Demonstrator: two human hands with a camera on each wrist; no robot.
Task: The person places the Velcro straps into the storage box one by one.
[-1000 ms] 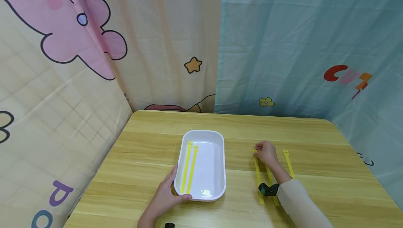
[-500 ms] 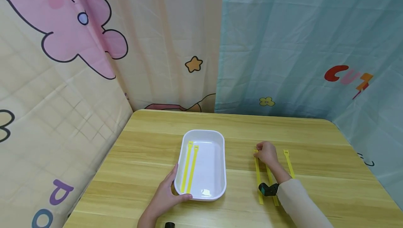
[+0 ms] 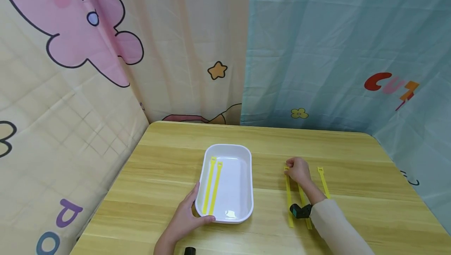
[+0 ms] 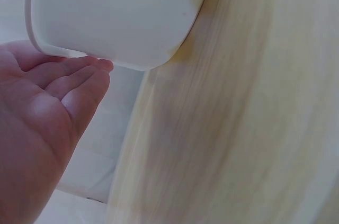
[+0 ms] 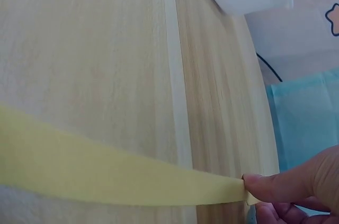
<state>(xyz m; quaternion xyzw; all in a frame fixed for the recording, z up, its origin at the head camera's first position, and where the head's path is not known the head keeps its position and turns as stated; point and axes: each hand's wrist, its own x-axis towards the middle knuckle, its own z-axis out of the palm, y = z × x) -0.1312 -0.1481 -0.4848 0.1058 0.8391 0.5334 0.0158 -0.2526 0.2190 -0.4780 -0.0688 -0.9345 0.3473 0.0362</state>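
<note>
Worktop [image 3: 282, 141], wood-grained. Right hand [image 3: 298, 170]: grip pinches far end of yellow strap [image 3: 288, 192], right of white tray [image 3: 234, 192]. Wrist camera [image 3: 299, 211] and right hand partly cover second strap [image 3: 302, 197]; sleeve [image 3: 334, 223] hides near end of third strap [image 3: 323, 183]. Left hand [image 3: 184, 217] grips tray's near left corner; two straps [image 3: 214, 188] inside.

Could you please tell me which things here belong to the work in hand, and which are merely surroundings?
Apparently in the work:
white tray, held by the left hand
yellow strip, pinched by the right hand
other yellow strips

Surroundings:
wooden table
cream curtain
blue curtain
black wrist devices
</note>
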